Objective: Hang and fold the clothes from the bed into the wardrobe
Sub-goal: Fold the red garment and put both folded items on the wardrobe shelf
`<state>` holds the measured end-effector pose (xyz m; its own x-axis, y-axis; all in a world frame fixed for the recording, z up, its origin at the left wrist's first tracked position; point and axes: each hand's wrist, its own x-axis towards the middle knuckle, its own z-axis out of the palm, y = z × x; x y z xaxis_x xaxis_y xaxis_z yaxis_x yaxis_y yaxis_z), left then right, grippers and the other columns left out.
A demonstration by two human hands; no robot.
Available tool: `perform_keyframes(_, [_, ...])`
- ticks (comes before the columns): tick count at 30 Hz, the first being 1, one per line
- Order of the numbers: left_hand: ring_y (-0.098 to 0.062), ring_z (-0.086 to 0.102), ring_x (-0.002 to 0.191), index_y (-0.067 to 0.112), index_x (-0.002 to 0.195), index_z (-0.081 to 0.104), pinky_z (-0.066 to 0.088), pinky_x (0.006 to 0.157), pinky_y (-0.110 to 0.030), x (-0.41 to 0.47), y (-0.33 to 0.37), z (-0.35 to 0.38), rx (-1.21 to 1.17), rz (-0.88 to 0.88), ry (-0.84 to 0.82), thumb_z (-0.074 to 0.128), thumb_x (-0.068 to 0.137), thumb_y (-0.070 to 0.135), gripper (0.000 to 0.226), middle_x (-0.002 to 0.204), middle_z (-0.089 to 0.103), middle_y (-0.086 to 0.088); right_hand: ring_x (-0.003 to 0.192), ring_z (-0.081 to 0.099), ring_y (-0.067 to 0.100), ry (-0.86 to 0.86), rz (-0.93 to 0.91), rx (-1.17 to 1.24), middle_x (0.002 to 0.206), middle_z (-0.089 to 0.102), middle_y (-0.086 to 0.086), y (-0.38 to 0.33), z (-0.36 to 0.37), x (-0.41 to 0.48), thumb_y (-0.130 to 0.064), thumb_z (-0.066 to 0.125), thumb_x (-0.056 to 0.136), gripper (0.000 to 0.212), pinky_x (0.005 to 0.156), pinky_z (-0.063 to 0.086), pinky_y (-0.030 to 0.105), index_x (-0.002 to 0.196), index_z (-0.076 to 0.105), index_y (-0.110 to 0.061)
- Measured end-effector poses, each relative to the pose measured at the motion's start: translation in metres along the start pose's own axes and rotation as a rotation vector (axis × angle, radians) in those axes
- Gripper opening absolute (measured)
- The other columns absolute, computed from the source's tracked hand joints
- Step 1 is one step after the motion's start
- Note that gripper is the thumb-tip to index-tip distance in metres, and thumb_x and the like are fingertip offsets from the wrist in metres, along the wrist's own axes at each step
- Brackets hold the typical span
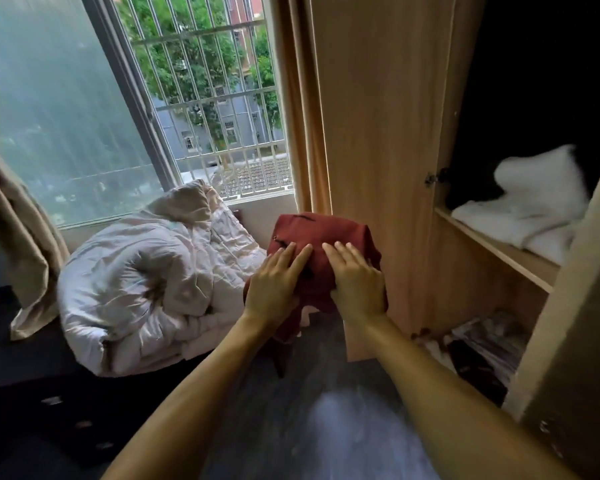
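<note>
A folded dark red garment [321, 230] is held in the air in front of me, level with the open wardrobe's side panel. My left hand [278, 282] and my right hand [357, 278] lie side by side on top of it with fingers stretched flat. The thumbs are hidden under the cloth, so both hands pinch it. A loose end of the garment dangles below my left wrist. The wardrobe shelf [492, 251] is to the right and bears a heap of white cloth [534, 202]. Above it the hanging space is dark.
A crumpled white duvet [153, 271] lies on the bed at the left, under the barred window [205, 98]. The open wardrobe door [378, 133] stands behind the garment; another door [575, 323] is close at right. Dark items [482, 348] fill the lower compartment. A beige curtain [25, 237] hangs far left.
</note>
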<state>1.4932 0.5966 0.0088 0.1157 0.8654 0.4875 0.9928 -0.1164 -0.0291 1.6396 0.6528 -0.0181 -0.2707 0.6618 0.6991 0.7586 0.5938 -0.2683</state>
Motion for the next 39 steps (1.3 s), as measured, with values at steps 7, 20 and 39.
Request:
perform_keyframes(7, [-0.040,0.057,0.114,0.014,0.137,0.048,0.052,0.086,-0.047,0.067,-0.022,0.042,-0.076,0.152,-0.014,0.043,0.074,0.026,0.065,0.132,0.054,-0.020,0.120,0.055,0.032,0.002,0.099,-0.109,0.128,0.060,0.013,0.033,0.028,0.035,-0.002,0.082,0.061,0.076,0.087,0.050,0.053,0.131,0.054,-0.013])
perform_keyframes(20, [-0.033,0.055,0.119,0.022,0.141,0.037,0.048,0.097,-0.044,0.247,-0.039,0.172,-0.371,0.680,0.081,0.083,0.064,0.021,0.089,0.134,0.054,-0.016,0.117,0.059,0.026,0.171,0.386,-0.513,0.126,0.062,0.007,0.115,0.082,0.104,-0.002,0.082,0.059,0.076,0.080,0.056,0.043,0.129,0.058,-0.016])
perform_keyframes(39, [-0.040,0.064,0.100,0.013,0.129,0.058,0.056,0.079,-0.046,0.381,0.262,0.140,-0.791,1.152,0.290,0.067,0.056,-0.002,0.075,0.117,0.063,-0.021,0.119,0.057,0.028,0.439,0.748,-1.022,0.126,0.062,0.010,0.280,-0.115,0.092,0.002,0.081,0.058,0.075,0.083,0.055,0.047,0.128,0.058,-0.015])
